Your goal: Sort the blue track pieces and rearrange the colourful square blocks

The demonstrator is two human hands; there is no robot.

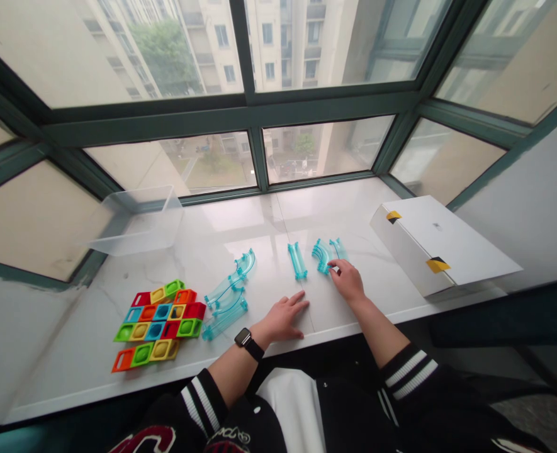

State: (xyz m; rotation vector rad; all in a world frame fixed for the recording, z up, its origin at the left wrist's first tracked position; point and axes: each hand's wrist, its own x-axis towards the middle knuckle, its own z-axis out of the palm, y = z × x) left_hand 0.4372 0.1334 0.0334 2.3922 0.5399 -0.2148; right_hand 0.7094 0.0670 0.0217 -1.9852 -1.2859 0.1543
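Note:
My left hand (282, 318) lies palm down on the white sill with its fingers spread, holding nothing. Just beyond its fingertips is a straight, see-through blue track piece (298, 261). My right hand (347, 280) has its fingers closed at the near end of a curved blue track piece (322, 254). Its fingertips partly cover that end. Right behind these fingers another blue track piece (337, 248) is partly hidden. Left of my left hand lie several more blue track pieces, a curved one (245, 261) at the far end and a straight one (225, 319) nearest me.
Several colourful blocks (157, 330) stand in rows at the left. Behind them a clear plastic bin (139, 242) rests by the window. A white box (448, 242) with yellow-black tabs sits at the right. The sill's front edge (325, 333) runs close to my body.

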